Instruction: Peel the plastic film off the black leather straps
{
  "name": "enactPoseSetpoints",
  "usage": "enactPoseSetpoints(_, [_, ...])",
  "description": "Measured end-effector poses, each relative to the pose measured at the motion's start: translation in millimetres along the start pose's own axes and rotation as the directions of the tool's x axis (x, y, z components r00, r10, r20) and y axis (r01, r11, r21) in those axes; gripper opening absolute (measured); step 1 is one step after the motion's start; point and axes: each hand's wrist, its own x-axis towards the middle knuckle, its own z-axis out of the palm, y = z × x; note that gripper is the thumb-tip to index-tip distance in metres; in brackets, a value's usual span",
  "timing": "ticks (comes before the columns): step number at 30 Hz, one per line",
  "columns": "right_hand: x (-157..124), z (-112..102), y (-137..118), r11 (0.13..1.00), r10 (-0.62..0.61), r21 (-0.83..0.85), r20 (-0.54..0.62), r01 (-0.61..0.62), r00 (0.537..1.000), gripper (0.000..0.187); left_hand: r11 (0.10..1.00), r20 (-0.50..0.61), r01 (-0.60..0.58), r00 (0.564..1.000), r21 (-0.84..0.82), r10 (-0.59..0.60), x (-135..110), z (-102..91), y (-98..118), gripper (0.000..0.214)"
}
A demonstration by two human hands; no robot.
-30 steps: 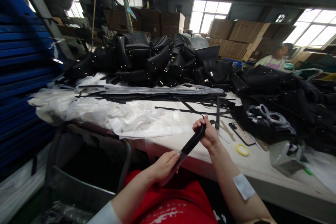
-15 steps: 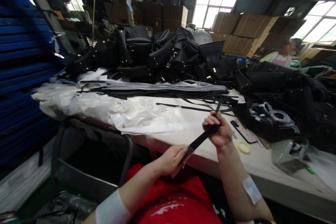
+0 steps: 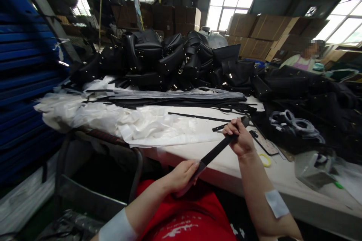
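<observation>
A black strap (image 3: 216, 152) is being held on a slant across the near edge of the surface (image 3: 226, 162). Its lower end, just off that edge, is gripped in the closed fingers of the left hand (image 3: 182, 175); its upper stretch, above the surface, is clasped in the curled fingers of the right hand (image 3: 240, 139). Flat and dark, the band is kept straight, its lower end covered by something greyish and see-through. A narrow black strip (image 3: 219, 128) is seen over the surface too, its link to the strap hidden. And the writing? White lettering is carried by the red shirt (image 3: 183, 222), below the surface's near edge, too blurred to be read.
</observation>
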Motion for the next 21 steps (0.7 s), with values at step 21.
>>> enactPoseSetpoints(21, [-16.8,15.4,7.7,0.934,-0.012,-0.356,0.011,0.015,1.000,0.034,0.995,-0.004,-0.008,1.000,-0.099,0.008,-3.0,13.1,1.2,0.054])
